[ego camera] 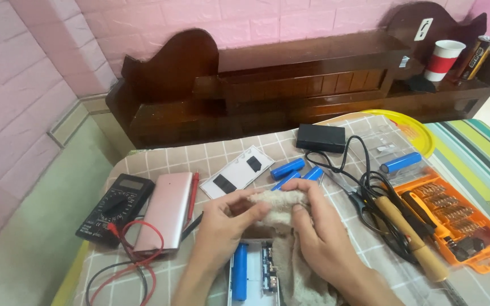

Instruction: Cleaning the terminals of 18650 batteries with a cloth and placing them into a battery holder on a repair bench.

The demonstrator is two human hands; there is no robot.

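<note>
A checked cloth covers the tabletop (160, 158), seen from above. At the far left lies a black multimeter (114, 208) with red and black leads (121, 271) curling toward the near edge. Just right of it rests a pink metal case (165, 214) with a red pen (193, 196) alongside. Farther back is a white plastic panel (237, 171) with two dark squares.

In the near middle, the left hand (222, 225) and the right hand (317, 224) meet over a beige cloth (283, 226). Both hands are closed on the cloth, fingers pinching its bunched top; whether anything is wrapped inside cannot be told. The cloth hangs down toward the near edge. Below the left hand lies an open white battery tray (254, 279) with one blue cylindrical cell (240, 272) in it.

Just beyond the hands lie three loose blue cells (288, 168). Right of them are a black box (321, 137), a tangle of black cable (364, 184), a wooden-handled soldering iron (412, 238), another blue cell (401, 162), and an orange screwdriver-bit case (455, 218). A dark wooden headboard shelf (313, 73) stands behind, holding a red and white cup (443, 59).
</note>
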